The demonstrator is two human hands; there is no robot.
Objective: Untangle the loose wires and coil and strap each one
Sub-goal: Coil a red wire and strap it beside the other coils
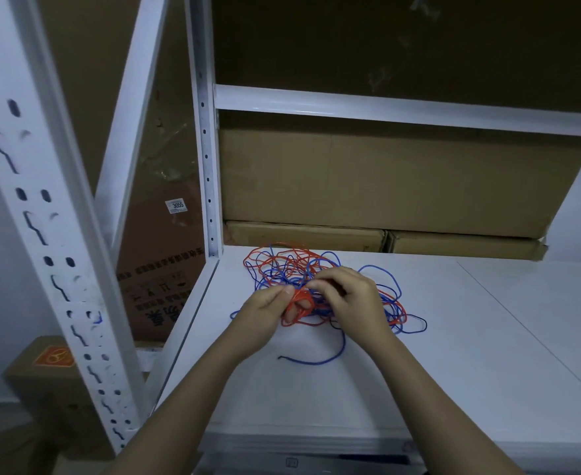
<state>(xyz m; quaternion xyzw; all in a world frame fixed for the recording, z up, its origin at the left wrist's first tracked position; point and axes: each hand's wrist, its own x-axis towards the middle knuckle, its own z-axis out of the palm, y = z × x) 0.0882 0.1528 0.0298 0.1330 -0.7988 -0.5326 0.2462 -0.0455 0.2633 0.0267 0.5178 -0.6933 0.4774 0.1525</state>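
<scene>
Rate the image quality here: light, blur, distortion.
Head view: dim, bluish light; wide-angle bending of the shelf uprights; motion smear on the near upright's holes; both hands and the red and blue wires fairly sharp.

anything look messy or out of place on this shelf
Yes: the red wire and blue wire lie knotted in one loose heap on the white shelf, none coiled. One blue end trails free toward the front. Both hands pinch red loops mid-tangle.
</scene>
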